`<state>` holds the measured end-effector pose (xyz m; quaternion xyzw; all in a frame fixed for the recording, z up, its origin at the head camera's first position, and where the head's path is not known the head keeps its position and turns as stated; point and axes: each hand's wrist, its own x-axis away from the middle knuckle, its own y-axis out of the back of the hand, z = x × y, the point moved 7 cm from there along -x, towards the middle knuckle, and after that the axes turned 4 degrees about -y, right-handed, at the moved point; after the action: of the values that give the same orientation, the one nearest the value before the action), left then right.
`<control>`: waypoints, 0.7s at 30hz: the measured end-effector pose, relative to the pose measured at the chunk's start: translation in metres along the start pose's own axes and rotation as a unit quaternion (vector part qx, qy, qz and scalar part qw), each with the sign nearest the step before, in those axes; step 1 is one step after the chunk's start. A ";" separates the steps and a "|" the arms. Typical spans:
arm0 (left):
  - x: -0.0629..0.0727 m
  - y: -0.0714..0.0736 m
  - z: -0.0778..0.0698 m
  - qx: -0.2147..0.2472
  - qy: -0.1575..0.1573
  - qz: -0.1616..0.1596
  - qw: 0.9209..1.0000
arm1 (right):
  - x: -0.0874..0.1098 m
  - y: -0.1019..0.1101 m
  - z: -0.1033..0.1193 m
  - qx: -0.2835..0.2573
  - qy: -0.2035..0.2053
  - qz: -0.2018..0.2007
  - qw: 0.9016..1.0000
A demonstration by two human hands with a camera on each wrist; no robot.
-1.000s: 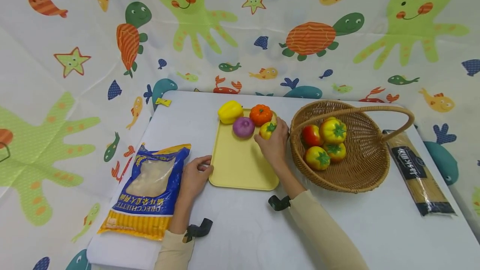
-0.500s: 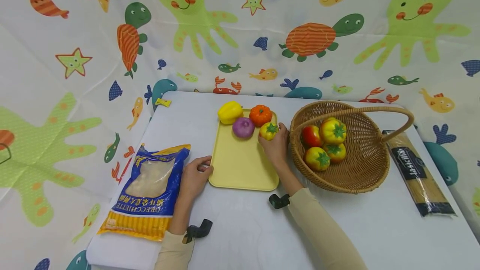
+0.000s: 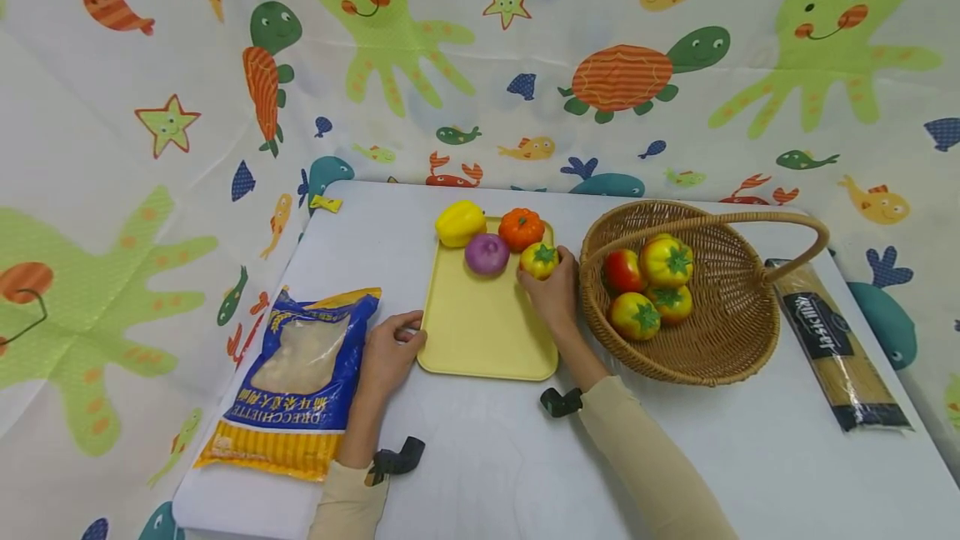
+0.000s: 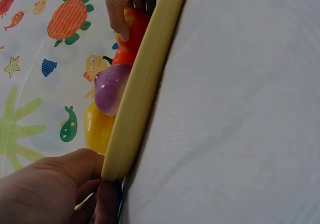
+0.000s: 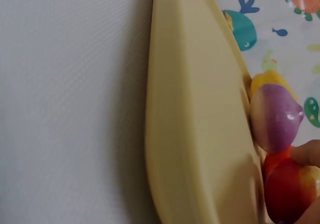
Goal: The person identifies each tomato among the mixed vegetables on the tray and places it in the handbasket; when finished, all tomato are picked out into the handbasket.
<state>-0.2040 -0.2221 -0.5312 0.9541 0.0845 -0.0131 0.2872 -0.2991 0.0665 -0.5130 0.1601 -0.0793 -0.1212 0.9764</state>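
At the right side of a yellow tray [image 3: 487, 327], my right hand [image 3: 555, 294] holds a red-and-yellow tomato [image 3: 538, 259] with a green star-shaped top. The right wrist view shows thumb and finger on either side of its red skin. My left hand [image 3: 390, 355] pinches the tray's left edge near the front corner, thumb over the rim and fingers below. Beside the tomato are a purple onion [image 3: 487, 255] and a small orange pumpkin [image 3: 522, 229]. A yellow bell pepper [image 3: 461, 223] lies at the tray's far left corner.
Right of the tray stands a wicker basket [image 3: 720, 332] with several red-and-yellow tomatoes and an arched handle. A spaghetti pack [image 3: 840, 348] lies beyond it. An orecchiette bag [image 3: 300, 390] lies by my left forearm. A small yellow packet [image 3: 326, 204] is at the far left.
My right hand has shifted slightly right and back with its fingers lower on the tomato, so more of the green top shows. The left hand and tray have stayed put.
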 end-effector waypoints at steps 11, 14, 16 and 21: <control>0.000 0.001 -0.002 0.003 -0.003 0.002 1.000 | 0.010 0.001 0.009 0.052 0.029 0.001 0.998; 0.000 0.001 -0.002 0.002 -0.002 0.003 1.000 | 0.014 0.002 0.011 0.055 0.041 0.002 0.998; 0.000 0.000 -0.001 0.001 -0.001 0.004 1.000 | 0.017 0.002 0.013 0.055 0.048 0.002 0.997; 0.000 0.000 -0.001 -0.002 -0.001 0.005 1.000 | 0.024 0.004 0.019 0.051 0.053 0.020 0.997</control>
<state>-0.2042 -0.2219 -0.5306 0.9539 0.0796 -0.0122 0.2891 -0.2786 0.0587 -0.4909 0.2138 -0.0365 -0.0883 0.9722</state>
